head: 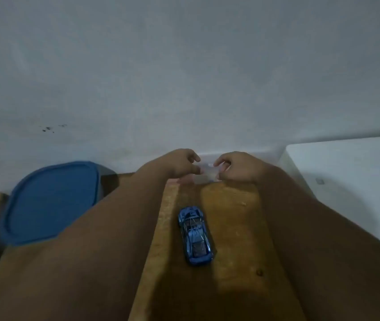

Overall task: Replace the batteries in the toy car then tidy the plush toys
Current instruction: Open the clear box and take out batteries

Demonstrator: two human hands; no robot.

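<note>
The small shiny blue toy car (195,236) lies on the brown wooden tabletop (235,228), its long axis running near to far, between two outstretched forearms. At the far edge, the left hand (179,164) and right hand (235,167) pinch a blurred, pale translucent item (207,173), its identity unclear. A blue-lidded container (52,200) sits left.

We have a single head view, looking forward and steeply down from above the wooden table (230,228). It sits close: both forearms enter from the lower corners and fill much of the lower frame, converging on the left hand (182,164) and right hand (235,167) just below centre. The wall (184,66) fills the upper half. The wide-angle lens bends edges towards the borders. No second view shares the scene.
</note>
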